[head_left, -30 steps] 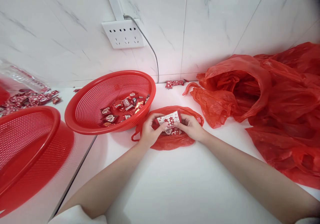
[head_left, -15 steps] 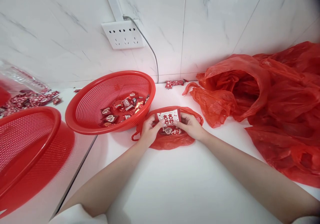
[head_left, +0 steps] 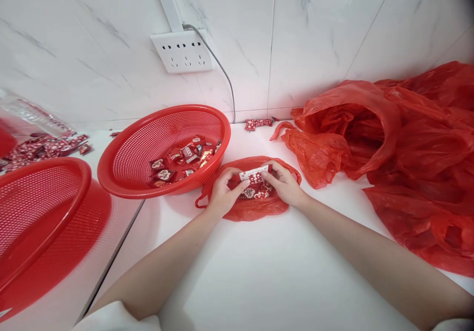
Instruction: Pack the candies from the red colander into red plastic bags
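Both my hands hold a small red-and-white packet (head_left: pixel 255 174) with a red print, just above a red plastic bag (head_left: pixel 255 212). My left hand (head_left: pixel 225 193) pinches its left side, and my right hand (head_left: pixel 286 184) grips its right side with the thumb on the front. The packet is tilted, so its face looks narrow. Below it, in the bag's mouth, lie several wrapped sweets (head_left: pixel 262 191), partly hidden by my fingers. One loop handle of the bag sticks out at the left.
A red mesh basket (head_left: pixel 129 173) with several wrapped sweets stands left of the bag. Another red basket (head_left: pixel 83 183) is at far left, with a heap of red packets (head_left: pixel 40 148) behind. Crumpled red plastic bags (head_left: pixel 425 148) cover the right. Small red packets (head_left: pixel 259 123) lie by the wall.
The packet has tipped between my hands: its face with the double-happiness print showed fully before and now appears foreshortened. More of the sweets below shows. My hands stay nearly in place.
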### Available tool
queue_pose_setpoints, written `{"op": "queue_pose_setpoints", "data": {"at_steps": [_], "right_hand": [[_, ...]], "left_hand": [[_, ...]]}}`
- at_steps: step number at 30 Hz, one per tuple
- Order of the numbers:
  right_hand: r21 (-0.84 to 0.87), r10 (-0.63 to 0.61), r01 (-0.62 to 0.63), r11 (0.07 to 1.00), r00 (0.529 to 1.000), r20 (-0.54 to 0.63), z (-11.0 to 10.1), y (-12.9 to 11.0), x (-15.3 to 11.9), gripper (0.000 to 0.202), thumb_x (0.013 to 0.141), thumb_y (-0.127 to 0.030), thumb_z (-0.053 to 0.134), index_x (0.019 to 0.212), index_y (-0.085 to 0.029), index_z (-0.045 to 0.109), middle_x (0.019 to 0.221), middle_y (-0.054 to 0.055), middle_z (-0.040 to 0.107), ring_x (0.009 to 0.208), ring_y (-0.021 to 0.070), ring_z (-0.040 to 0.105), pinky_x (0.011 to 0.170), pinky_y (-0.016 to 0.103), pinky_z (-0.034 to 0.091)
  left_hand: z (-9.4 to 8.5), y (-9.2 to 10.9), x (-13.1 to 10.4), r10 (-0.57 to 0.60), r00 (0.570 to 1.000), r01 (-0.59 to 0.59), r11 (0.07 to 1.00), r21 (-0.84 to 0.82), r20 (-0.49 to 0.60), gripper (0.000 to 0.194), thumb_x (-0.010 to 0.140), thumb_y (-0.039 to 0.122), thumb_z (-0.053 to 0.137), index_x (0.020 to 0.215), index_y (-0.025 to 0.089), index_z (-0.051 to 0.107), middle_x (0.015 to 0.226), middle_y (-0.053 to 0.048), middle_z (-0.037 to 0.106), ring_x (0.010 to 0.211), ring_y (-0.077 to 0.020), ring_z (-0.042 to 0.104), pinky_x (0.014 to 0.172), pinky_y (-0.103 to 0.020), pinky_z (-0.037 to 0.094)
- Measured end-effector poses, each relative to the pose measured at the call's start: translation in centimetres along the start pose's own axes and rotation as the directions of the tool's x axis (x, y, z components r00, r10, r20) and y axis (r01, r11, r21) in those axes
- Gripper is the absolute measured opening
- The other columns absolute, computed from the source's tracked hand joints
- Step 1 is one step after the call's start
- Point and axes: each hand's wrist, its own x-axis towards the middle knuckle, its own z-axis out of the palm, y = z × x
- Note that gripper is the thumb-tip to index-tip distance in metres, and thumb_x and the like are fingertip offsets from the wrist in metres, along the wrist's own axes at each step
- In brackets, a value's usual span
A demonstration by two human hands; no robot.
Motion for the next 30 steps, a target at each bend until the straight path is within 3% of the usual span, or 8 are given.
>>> {"op": "queue_pose_setpoints", "data": {"at_steps": [3,6,11,15,21,26,30], "right_hand": [[-0.068,-0.041,0.041,0.997,0.999,0.002,0.03,-0.01,-0.02,0.019,0.091,-0.041,0.055,0.091,-0.022,0.057,0.086,0.001,0.057,0.081,0.0164,0.055,0.076,0.030,0.047],[-0.183,-0.102,0.101,0.978,0.995,0.007,0.05,-0.15,-0.12,0.016,0.091,-0.039,0.055,0.093,-0.023,0.059,0.094,0.003,0.059,0.090,0.0188,0.055,0.085,0.032,0.045],[-0.243,-0.143,0.142,0.959,0.990,0.015,0.02,-0.42,-0.27,0.017,0.090,-0.036,0.059,0.100,-0.023,0.059,0.099,0.003,0.061,0.093,0.0187,0.057,0.087,0.033,0.045],[-0.274,-0.198,0.191,0.943,0.980,-0.001,-0.01,-0.23,-0.24,0.014,0.089,-0.035,0.060,0.094,-0.022,0.062,0.096,0.004,0.061,0.094,0.0188,0.057,0.089,0.034,0.044],[-0.171,-0.079,0.065,0.983,0.994,-0.075,-0.15,0.17,0.13,0.023,0.089,-0.043,0.058,0.089,-0.021,0.065,0.092,0.004,0.063,0.084,0.0178,0.059,0.079,0.031,0.048],[-0.134,-0.010,0.000,0.991,0.997,-0.075,-0.10,-0.25,0.22,0.031,0.092,-0.047,0.051,0.089,-0.021,0.066,0.096,0.004,0.067,0.091,0.0191,0.060,0.085,0.031,0.046],[-0.062,0.032,-0.037,0.997,0.996,-0.078,0.04,-0.14,0.16,0.030,0.089,-0.049,0.054,0.089,-0.020,0.063,0.084,0.001,0.063,0.077,0.0161,0.057,0.073,0.028,0.046]], "left_hand": [[0.04,0.42,-0.13,0.092,0.995,-0.093,0.995,-0.020,-0.026,0.030,0.076,0.029,0.072,0.103,0.021,0.061,0.108,-0.006,0.061,0.104,-0.0210,0.058,0.094,-0.032,0.044],[0.02,0.42,-0.13,0.142,0.988,-0.144,0.990,-0.015,-0.067,0.012,0.082,0.030,0.066,0.087,0.020,0.064,0.107,-0.006,0.059,0.107,-0.0209,0.056,0.096,-0.032,0.043],[-0.05,-0.16,0.09,0.115,0.989,-0.116,0.993,-0.008,-0.089,0.014,0.083,0.033,0.064,0.080,0.019,0.063,0.109,-0.007,0.058,0.103,-0.0208,0.058,0.088,-0.032,0.046],[-0.06,0.04,0.06,0.117,0.992,-0.119,0.993,-0.019,-0.053,0.013,0.082,0.031,0.065,0.082,0.019,0.062,0.107,-0.006,0.058,0.105,-0.0205,0.056,0.090,-0.031,0.045],[0.06,0.38,0.14,0.018,0.999,-0.028,0.974,-0.226,-0.046,0.017,0.082,0.032,0.066,0.089,0.020,0.056,0.101,-0.003,0.059,0.097,-0.0173,0.056,0.086,-0.028,0.045],[-0.08,-0.20,0.21,-0.008,0.996,-0.012,0.977,-0.211,-0.094,0.015,0.084,0.034,0.063,0.083,0.019,0.058,0.087,0.000,0.059,0.084,-0.0141,0.054,0.082,-0.025,0.042],[-0.19,-0.36,0.05,-0.021,0.994,-0.003,0.975,-0.220,-0.107,0.016,0.083,0.035,0.064,0.082,0.020,0.058,0.082,0.001,0.057,0.079,-0.0135,0.053,0.078,-0.024,0.042]]}}
